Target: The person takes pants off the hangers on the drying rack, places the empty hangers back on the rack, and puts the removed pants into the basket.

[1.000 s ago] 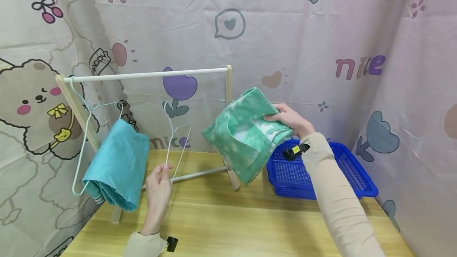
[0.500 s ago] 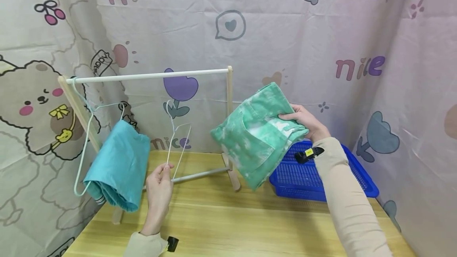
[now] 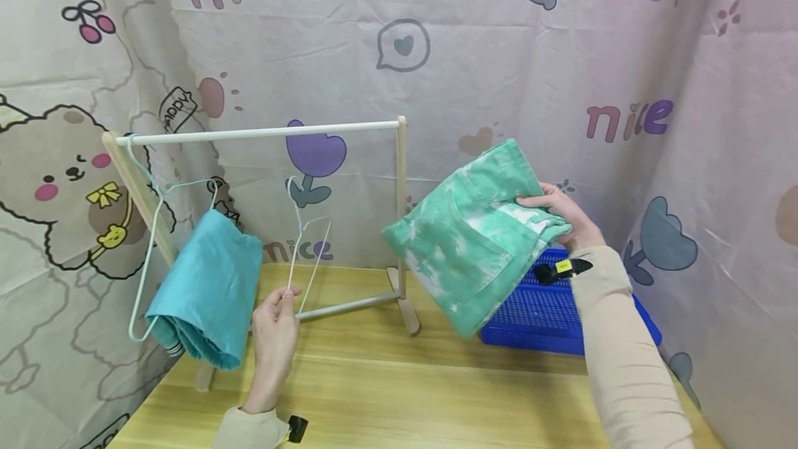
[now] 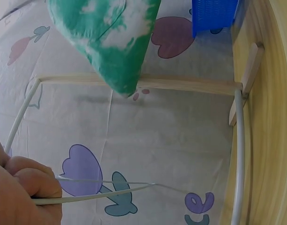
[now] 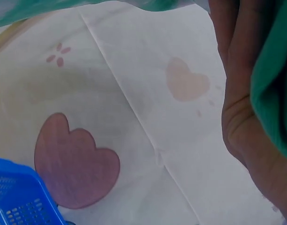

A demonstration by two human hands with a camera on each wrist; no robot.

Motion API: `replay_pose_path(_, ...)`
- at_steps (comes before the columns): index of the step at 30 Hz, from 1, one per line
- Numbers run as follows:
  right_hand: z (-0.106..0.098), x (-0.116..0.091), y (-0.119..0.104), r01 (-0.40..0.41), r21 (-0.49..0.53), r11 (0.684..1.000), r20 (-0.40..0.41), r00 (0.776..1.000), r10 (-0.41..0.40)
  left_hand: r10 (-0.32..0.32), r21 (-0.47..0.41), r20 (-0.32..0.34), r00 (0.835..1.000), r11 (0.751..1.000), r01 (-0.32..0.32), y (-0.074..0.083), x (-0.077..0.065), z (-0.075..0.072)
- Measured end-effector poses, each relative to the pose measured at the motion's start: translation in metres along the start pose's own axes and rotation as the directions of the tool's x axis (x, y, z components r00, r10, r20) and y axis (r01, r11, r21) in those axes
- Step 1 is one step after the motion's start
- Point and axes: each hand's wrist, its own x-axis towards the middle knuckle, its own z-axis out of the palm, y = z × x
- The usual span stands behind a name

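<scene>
While 1 turquoise garment [image 3: 212, 283] already hangs from the rack [image 3: 262, 133], the left hand [image 3: 274, 331] pinches a bare white hanger [image 4: 89, 197] and the right hand [image 3: 570, 215] grips a green tie-dye garment [image 3: 480, 234], not yet hung, near the blue basket [image 3: 526, 339].

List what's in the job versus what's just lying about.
Likely in the job:
green-and-white garment, in right hand
bare hanger, in left hand
rack, perhaps

Likely just around:
turquoise garment, already hung
blue basket, though possibly involved
patterned curtain
table
</scene>
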Motion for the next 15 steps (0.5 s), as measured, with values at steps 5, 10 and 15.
replay_pose_path(5,-0.006,-0.006,-0.002,0.001,0.015,1.000,-0.035,0.999,0.000,-0.014,-0.004,0.004,1.000,1.000,0.014,-0.001,0.000,0.000)
replay_pose_path(10,-0.011,-0.012,-0.006,-0.021,0.065,0.998,-0.034,0.999,0.024,-0.023,0.003,0.013,1.000,1.000,0.023,-0.001,-0.001,0.002)
replay_pose_path(15,-0.018,-0.020,-0.012,-0.005,0.102,0.995,-0.052,0.999,0.010,0.000,0.009,-0.007,1.000,1.000,0.000,0.000,-0.001,0.000)
